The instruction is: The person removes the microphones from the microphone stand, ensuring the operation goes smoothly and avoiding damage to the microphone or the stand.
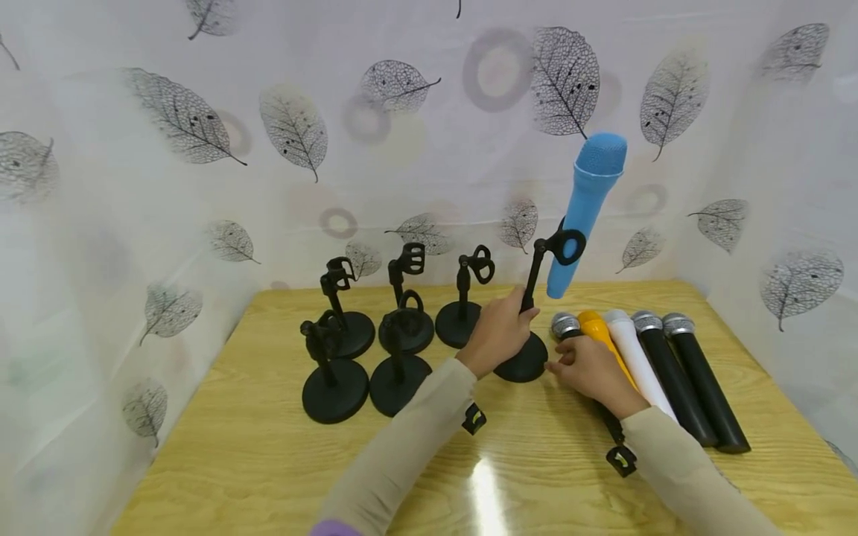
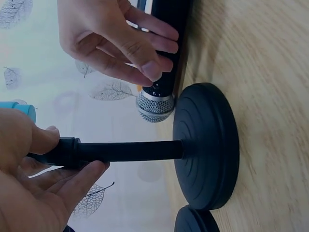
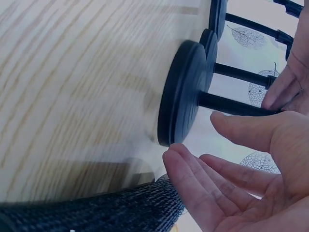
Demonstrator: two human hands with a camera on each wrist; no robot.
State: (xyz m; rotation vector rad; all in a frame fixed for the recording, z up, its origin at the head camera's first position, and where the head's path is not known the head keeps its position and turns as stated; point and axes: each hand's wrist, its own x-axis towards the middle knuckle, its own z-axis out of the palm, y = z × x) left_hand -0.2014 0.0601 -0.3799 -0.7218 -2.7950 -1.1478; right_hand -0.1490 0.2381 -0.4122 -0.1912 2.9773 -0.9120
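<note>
My left hand (image 1: 499,335) grips the pole of a black desktop microphone stand (image 1: 523,361), thumb on one side and fingers on the other. A light blue microphone (image 1: 582,212) leans upright in that stand's ring clip, its head at the top. The round base (image 2: 205,145) appears in the left wrist view, beside the silver grille of a black microphone (image 2: 155,105). My right hand (image 1: 593,372) hovers at the base's right edge, over that black microphone. In the right wrist view its fingers (image 3: 193,188) are relaxed and hold nothing; contact with the base cannot be told.
Several more black stands with unfilled clips, one of them a front stand (image 1: 335,391), are grouped to the left. On the right lie a yellow microphone (image 1: 603,335), a white microphone (image 1: 640,361) and further black microphones (image 1: 707,380). A leaf-print curtain (image 1: 429,149) hangs behind the wooden table (image 1: 268,461).
</note>
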